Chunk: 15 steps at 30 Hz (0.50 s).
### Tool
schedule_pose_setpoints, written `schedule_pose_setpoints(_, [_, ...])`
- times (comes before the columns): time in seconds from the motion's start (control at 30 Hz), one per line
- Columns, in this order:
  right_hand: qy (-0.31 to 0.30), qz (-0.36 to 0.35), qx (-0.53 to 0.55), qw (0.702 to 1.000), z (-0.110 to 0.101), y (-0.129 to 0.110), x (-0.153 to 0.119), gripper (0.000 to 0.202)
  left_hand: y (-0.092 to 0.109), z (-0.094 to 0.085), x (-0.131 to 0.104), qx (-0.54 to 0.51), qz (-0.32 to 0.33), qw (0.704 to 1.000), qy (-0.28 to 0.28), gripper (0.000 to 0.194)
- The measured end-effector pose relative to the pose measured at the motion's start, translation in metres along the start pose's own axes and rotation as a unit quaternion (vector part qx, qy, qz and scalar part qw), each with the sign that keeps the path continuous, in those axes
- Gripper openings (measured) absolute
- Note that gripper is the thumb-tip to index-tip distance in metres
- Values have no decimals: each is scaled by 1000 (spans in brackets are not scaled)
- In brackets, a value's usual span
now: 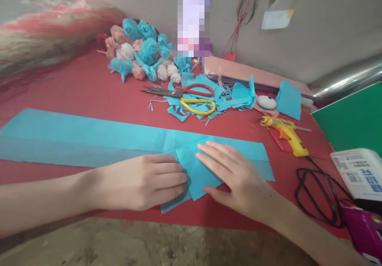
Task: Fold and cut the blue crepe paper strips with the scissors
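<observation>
A small folded piece of blue crepe paper point(193, 174) lies over the near edge of a long blue crepe paper strip point(83, 132). My left hand point(149, 182) has its fingers curled together at the left side of the small piece, and its thumb is hidden. Stretched across the right side of that piece, my right hand point(235, 174) rests with fingers apart and thumb near the lower corner. Beyond the strip lie scissors point(182, 92) with one red and one yellow handle, among blue paper scraps point(205, 87).
Blue, pink and white paper flowers point(149, 47) are heaped at the back of the red tabletop point(74, 90). On the right are a yellow glue gun point(286, 132), its coiled black cord point(316, 194), a white box point(355, 170) and a green panel point(355, 118). A blurred-out upright item stands behind.
</observation>
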State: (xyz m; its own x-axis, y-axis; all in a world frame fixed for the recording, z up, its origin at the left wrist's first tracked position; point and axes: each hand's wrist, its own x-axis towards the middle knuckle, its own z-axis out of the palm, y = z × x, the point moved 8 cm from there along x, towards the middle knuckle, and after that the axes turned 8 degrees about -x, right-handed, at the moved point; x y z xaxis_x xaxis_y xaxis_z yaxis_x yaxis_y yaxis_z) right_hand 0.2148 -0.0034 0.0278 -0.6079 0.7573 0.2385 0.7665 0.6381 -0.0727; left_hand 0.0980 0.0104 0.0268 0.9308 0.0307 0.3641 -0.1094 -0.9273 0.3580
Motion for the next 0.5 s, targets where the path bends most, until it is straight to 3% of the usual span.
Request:
schedule_pose_setpoints(0.17, [-70, -50, 1, 996, 24, -21, 4, 56, 2, 1, -4, -17, -27, 999, 5, 31])
schedule_pose_setpoints(0.3, [-97, -47, 7, 994, 32, -25, 3, 55, 0, 0, -5, -32, -41, 999, 9, 30])
schedule_pose_setpoints(0.5, [-102, -33, 9, 994, 34, -23, 2, 54, 6, 0, -4, 12, 6, 1000, 3, 32])
